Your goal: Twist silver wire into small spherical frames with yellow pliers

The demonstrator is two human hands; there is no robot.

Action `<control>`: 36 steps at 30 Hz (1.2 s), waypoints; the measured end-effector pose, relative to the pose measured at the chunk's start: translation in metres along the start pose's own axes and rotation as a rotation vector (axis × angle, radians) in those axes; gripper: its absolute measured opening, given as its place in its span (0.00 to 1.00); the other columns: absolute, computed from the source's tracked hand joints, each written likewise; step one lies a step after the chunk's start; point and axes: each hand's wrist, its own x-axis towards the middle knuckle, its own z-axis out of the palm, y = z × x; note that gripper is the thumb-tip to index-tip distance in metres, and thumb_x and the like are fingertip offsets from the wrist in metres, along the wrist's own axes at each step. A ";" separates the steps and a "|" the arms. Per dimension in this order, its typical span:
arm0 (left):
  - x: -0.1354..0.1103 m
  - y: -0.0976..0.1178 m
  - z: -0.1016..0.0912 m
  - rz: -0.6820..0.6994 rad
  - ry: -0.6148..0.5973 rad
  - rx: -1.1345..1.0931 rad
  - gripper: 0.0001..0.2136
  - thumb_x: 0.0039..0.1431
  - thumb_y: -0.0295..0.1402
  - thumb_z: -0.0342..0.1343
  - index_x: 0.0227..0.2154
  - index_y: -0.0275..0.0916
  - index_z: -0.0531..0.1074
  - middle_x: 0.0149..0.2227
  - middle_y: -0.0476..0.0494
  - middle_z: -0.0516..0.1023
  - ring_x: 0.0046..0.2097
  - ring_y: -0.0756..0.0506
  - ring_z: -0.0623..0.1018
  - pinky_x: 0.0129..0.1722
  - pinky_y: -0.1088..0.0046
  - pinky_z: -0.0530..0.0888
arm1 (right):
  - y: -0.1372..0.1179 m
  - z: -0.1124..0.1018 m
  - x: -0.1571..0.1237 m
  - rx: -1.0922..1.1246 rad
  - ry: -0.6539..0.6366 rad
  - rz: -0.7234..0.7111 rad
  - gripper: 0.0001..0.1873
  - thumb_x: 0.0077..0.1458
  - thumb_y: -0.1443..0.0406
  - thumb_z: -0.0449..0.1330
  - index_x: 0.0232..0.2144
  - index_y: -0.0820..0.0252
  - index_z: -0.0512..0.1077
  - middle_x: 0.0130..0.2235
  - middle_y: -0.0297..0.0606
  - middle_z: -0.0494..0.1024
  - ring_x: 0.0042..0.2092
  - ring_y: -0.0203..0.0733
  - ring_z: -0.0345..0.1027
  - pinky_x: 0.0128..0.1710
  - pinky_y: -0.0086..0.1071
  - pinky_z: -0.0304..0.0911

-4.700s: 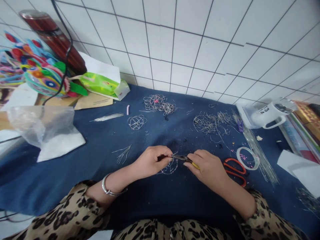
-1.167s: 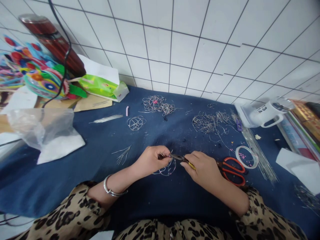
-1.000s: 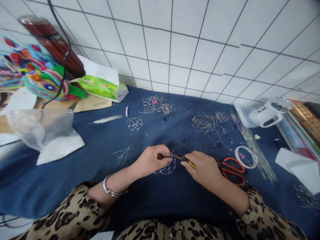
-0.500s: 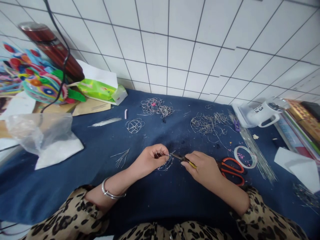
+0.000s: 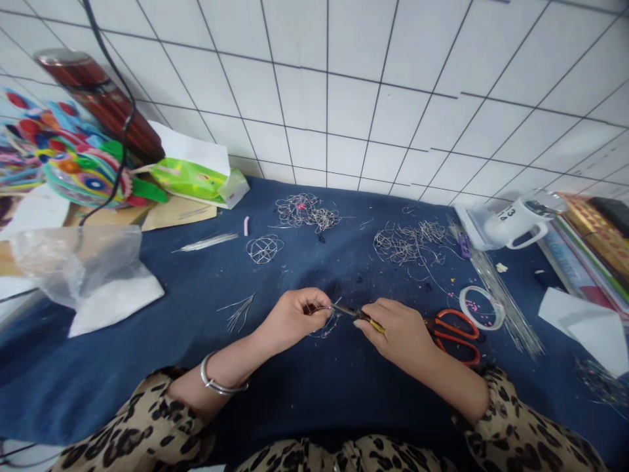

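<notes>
At the near middle of the dark blue, napped cloth (image 5: 319,393), the left hand (image 5: 289,319) has its fingers curled in, thumb and fingertips pinched on a small rounded cage of thin silver wire (image 5: 327,326) that rests on the cloth just between the two hands; the right hand (image 5: 400,331) is clenched round slim metal pliers with a yellow handle (image 5: 354,313), whose narrow tip reaches left to the upper edge of the cage beside the left fingertips; whether the tip bites the wire is too small to tell. A smooth silver bangle (image 5: 219,383) circles the left wrist; both sleeves are leopard-print fabric.

Just right of the right hand lie orange-handled scissors (image 5: 455,334), and beyond them a clear round ring holding pink specks (image 5: 482,307); a long bundle of straight, fine wires (image 5: 506,298) runs beside it. Farther back sit two loose tangles of bent wire (image 5: 410,239) (image 5: 304,212), a finished wire ball (image 5: 264,248) and a short pink tube (image 5: 246,225); a small fan of short wires (image 5: 238,311) lies left of the left hand. A white glossy mug (image 5: 515,223) lies tipped at the right; a crinkled clear plastic bag (image 5: 73,262) and a green tissue pack (image 5: 196,180) are at the left.
</notes>
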 end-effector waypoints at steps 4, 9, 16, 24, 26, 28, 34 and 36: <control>0.000 0.001 0.002 -0.025 0.006 -0.002 0.02 0.48 0.27 0.54 0.23 0.33 0.68 0.19 0.55 0.61 0.20 0.56 0.60 0.19 0.82 0.58 | -0.001 0.000 0.000 0.011 -0.012 -0.002 0.14 0.59 0.57 0.49 0.35 0.58 0.70 0.30 0.37 0.72 0.36 0.37 0.65 0.37 0.28 0.57; 0.002 0.002 0.003 -0.067 0.007 -0.030 0.02 0.48 0.26 0.54 0.24 0.32 0.67 0.19 0.55 0.61 0.20 0.57 0.59 0.19 0.82 0.57 | -0.002 0.001 -0.001 0.021 -0.018 -0.002 0.14 0.59 0.56 0.49 0.35 0.57 0.70 0.30 0.37 0.71 0.36 0.37 0.65 0.37 0.28 0.57; 0.001 -0.002 0.005 -0.088 -0.004 -0.068 0.03 0.49 0.27 0.54 0.25 0.33 0.67 0.18 0.56 0.60 0.20 0.57 0.58 0.19 0.82 0.56 | -0.005 0.003 -0.001 -0.002 0.006 -0.003 0.14 0.59 0.57 0.48 0.36 0.58 0.70 0.30 0.37 0.71 0.36 0.38 0.65 0.37 0.29 0.57; 0.002 -0.002 0.005 -0.075 0.007 -0.073 0.04 0.49 0.28 0.55 0.24 0.32 0.67 0.19 0.55 0.61 0.20 0.57 0.58 0.19 0.82 0.56 | -0.003 0.004 0.000 0.057 0.003 0.026 0.14 0.58 0.56 0.49 0.35 0.56 0.70 0.30 0.37 0.72 0.36 0.37 0.65 0.37 0.28 0.58; 0.002 -0.003 0.004 -0.070 0.002 -0.082 0.04 0.50 0.28 0.55 0.24 0.32 0.67 0.19 0.55 0.61 0.21 0.57 0.58 0.20 0.81 0.56 | -0.003 0.004 0.000 0.060 0.000 0.029 0.14 0.58 0.56 0.49 0.35 0.56 0.71 0.30 0.37 0.72 0.36 0.37 0.65 0.37 0.28 0.58; 0.002 -0.003 0.004 -0.074 0.005 -0.092 0.04 0.50 0.28 0.55 0.25 0.32 0.67 0.19 0.55 0.61 0.20 0.57 0.58 0.20 0.81 0.56 | -0.003 0.004 -0.001 0.060 0.001 0.028 0.14 0.58 0.56 0.49 0.35 0.56 0.71 0.30 0.37 0.72 0.36 0.37 0.66 0.36 0.28 0.58; 0.001 0.003 0.003 -0.096 0.011 -0.134 0.04 0.50 0.28 0.55 0.24 0.32 0.67 0.19 0.55 0.61 0.21 0.57 0.58 0.20 0.81 0.55 | -0.002 0.003 -0.001 0.052 0.035 0.014 0.14 0.58 0.56 0.49 0.35 0.57 0.71 0.31 0.37 0.72 0.36 0.37 0.65 0.36 0.28 0.58; 0.000 0.004 0.003 -0.100 0.008 -0.157 0.04 0.50 0.28 0.55 0.24 0.32 0.67 0.19 0.54 0.62 0.21 0.57 0.58 0.21 0.80 0.56 | -0.002 0.004 -0.001 0.047 0.046 0.013 0.14 0.58 0.56 0.49 0.35 0.57 0.70 0.31 0.37 0.71 0.36 0.37 0.65 0.36 0.28 0.57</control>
